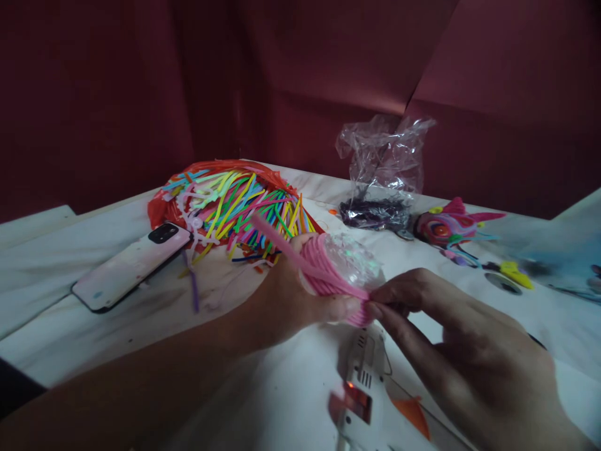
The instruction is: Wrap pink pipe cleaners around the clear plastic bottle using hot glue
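In front of me my left hand [286, 300] is closed round a clear, crinkled plastic piece [354, 260]. Rows of pink pipe cleaner [323, 263] wind about its near side, and one fuzzy end sticks out to the upper left. The left thumb presses on the coils. At their right edge my right hand [474, 357] pinches the pink strand between thumb and index finger. Just below the coils is a white device [364, 376] with vent slots and a glowing orange light; it looks like a glue gun. The underside of the wrapped piece is hidden.
A red plastic bag [157, 207] holds many coloured pipe cleaners [244, 207]. A phone [131, 269] lies left of it. At the back are a clear bag [387, 156] with dark strands and a pink pipe-cleaner figure [444, 227]. Yellow pieces [515, 274] lie at right.
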### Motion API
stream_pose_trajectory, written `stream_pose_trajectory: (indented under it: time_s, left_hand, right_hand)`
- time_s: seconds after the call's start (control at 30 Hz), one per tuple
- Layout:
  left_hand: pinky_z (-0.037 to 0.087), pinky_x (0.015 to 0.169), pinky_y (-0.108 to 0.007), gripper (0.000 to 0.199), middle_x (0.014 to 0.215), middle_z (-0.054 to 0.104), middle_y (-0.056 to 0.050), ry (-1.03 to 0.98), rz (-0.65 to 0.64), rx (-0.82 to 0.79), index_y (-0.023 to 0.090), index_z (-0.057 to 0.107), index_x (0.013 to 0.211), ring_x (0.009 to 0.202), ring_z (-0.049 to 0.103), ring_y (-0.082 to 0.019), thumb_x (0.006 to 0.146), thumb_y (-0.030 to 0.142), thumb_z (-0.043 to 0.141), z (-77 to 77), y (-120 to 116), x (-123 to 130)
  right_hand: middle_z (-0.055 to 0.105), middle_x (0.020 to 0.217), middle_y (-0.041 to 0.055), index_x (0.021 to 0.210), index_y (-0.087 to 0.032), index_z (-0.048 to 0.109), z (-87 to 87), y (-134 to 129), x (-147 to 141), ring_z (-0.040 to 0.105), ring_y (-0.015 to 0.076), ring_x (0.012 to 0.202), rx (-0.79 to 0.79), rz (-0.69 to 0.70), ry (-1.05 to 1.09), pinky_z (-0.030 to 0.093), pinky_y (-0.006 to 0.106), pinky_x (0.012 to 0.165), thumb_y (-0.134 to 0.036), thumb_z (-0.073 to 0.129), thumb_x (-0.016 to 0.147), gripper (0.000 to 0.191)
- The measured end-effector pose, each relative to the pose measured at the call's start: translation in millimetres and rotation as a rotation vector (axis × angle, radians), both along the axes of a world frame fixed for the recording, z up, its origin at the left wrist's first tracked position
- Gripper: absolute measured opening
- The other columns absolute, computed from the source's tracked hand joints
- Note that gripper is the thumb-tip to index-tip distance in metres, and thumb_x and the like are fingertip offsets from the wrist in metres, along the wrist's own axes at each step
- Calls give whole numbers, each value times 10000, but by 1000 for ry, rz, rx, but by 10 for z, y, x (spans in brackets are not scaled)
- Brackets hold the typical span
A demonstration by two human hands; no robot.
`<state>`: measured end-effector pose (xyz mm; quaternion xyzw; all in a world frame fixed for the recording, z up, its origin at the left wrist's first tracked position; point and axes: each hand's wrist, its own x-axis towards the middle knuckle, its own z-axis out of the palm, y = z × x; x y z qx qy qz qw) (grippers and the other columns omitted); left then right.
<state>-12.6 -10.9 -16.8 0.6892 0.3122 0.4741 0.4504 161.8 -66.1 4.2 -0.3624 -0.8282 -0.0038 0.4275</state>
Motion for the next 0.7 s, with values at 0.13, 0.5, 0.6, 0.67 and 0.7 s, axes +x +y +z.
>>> stream_pose_trajectory:
  time_s: [0.13,0.5,0.6,0.67,0.7]
  left_hand:
    - [463,770,-318,506,980,583,-44,-37,-27,-84,173,491,1009,924,550,-222,586,283,747,10,-21,15]
    - [436,839,-336,677,1049,580,-71,-126,-25,-232,161,424,1094,998,544,-235,569,405,775,-80,56,18]
    - [460,778,-309,590,956,608,-44,-170,-112,-229,176,474,1015,921,575,-213,561,385,786,-111,85,12]
    - [472,736,-284,505,880,608,-23,-189,-144,-188,177,502,949,852,583,-187,567,336,791,-101,80,20]
    - [476,724,-273,454,856,605,-17,-197,-163,-180,174,512,924,828,583,-175,587,314,781,-87,72,28]
  right_hand:
    - [430,816,-5,820,-88,538,-19,8,-10,428,37,658,31,-3,-1,337,94,582,-165,371,952,227]
    - [420,905,36,921,-51,533,-194,38,-69,452,85,780,174,-88,-37,331,153,668,-128,379,961,177]
    - [421,890,42,910,-41,535,-227,49,-72,455,92,769,195,-95,-45,330,159,660,-122,377,956,184]
    - [420,887,43,899,-40,540,-245,41,-74,452,90,759,197,-99,-47,320,155,647,-119,374,958,193]
    - [420,890,43,901,-41,543,-255,36,-73,450,89,758,189,-99,-54,315,154,642,-120,376,958,194]
